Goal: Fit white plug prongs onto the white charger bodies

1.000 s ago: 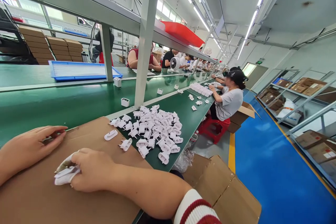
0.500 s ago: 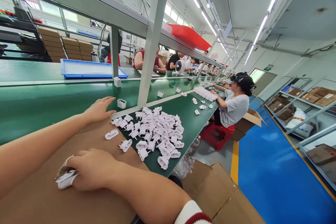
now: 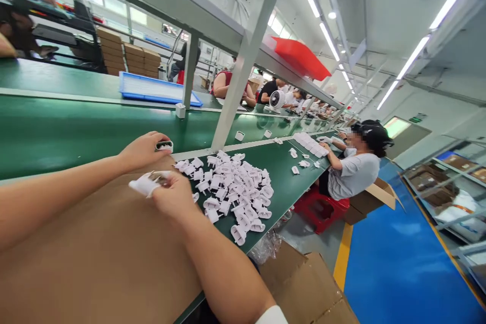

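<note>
My left hand [image 3: 142, 150] is closed on a small white plug housing [image 3: 164, 146] at the edge of the green conveyor belt [image 3: 68, 131]. My right hand [image 3: 172, 193] grips a bundle of white plug parts [image 3: 145, 183] just above the brown cardboard sheet [image 3: 98, 248] that lies before me. The two hands are close together. A pile of several white plug parts [image 3: 231, 187] lies on the green table to the right of my hands.
A metal post [image 3: 243, 76] rises behind the pile. A blue tray [image 3: 152, 90] sits beyond the belt. A person in a grey shirt [image 3: 353, 172] sits on a red stool further down the line. Cardboard boxes [image 3: 304, 283] stand on the floor below the table edge.
My left hand reached to the belt and picked up the white housing. My right hand moved forward with its bundle toward the left hand. The view swung a little to the left.
</note>
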A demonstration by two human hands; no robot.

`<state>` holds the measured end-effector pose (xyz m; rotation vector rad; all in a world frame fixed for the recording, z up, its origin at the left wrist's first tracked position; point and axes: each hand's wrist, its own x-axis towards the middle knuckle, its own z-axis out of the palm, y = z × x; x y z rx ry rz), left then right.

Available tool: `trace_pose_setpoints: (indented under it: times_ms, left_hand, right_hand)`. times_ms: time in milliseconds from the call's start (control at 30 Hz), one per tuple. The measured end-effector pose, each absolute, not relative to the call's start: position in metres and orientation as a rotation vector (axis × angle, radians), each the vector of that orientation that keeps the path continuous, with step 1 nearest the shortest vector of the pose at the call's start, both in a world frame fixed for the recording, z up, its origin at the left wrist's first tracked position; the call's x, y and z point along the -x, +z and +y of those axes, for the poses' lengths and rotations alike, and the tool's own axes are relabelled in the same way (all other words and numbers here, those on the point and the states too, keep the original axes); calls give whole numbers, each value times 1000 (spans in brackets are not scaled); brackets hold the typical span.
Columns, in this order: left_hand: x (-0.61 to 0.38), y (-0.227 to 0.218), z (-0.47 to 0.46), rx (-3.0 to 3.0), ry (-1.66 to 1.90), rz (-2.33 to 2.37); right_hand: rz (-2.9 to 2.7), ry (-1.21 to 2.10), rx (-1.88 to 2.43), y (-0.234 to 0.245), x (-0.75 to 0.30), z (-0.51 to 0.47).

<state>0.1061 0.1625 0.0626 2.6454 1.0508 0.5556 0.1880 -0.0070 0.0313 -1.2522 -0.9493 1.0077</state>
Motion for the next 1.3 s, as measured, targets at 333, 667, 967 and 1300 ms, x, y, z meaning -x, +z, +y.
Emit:
trace_pose_setpoints:
  times_ms: [333, 667, 967, 1300]
  left_hand:
    - [0, 31, 37, -2407, 525, 932]
    - [5, 16, 42, -2137, 467, 878]
    - [6, 13, 43, -2115, 479, 827]
    - [4, 16, 39, -2167, 497, 879]
  right_hand:
    - [-767, 1331, 1055, 40, -186, -23]
    - [-982, 1051, 1220, 36, -187, -27]
    - [-990, 1163, 1240, 34, -188, -27]
    - [-1130, 973, 1136, 35, -181, -36]
